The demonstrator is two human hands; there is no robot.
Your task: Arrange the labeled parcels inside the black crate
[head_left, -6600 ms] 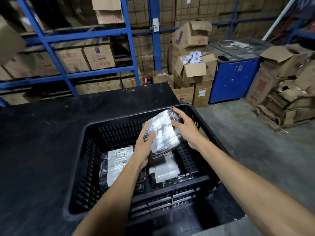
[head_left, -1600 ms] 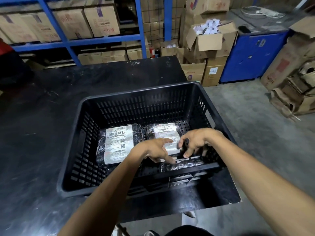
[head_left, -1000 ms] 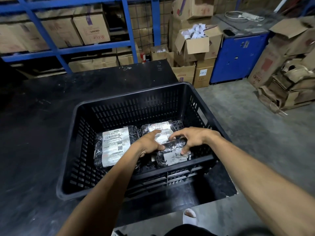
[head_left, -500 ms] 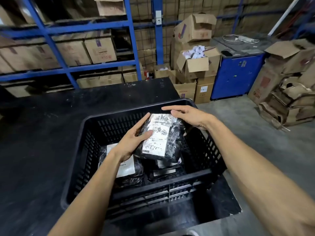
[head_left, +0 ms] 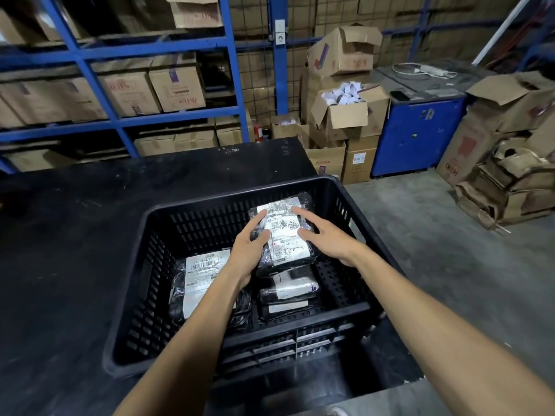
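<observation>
A black slotted crate (head_left: 354,193) stands on the black table. A black-wrapped parcel with a white label (head_left: 285,235) is tilted up against the crate's far right side. My left hand (head_left: 247,250) grips its left edge. My right hand (head_left: 327,234) rests on its right side with the fingers spread over the label. Below it, on the crate floor, lie two more labelled parcels stacked at the right (head_left: 288,295). A larger parcel with a long white label (head_left: 199,274) lies at the left, partly under my left forearm.
The black table (head_left: 75,235) stretches left and behind the crate; its right edge drops to a concrete floor (head_left: 450,250). Blue shelving with cardboard boxes (head_left: 177,85) lines the back. A blue cabinet (head_left: 417,136) and piled cartons (head_left: 510,163) stand at the right.
The parcel lifted from the crate's near right corner has moved to the far right side. My right hand has slid from its top edge to its right side.
</observation>
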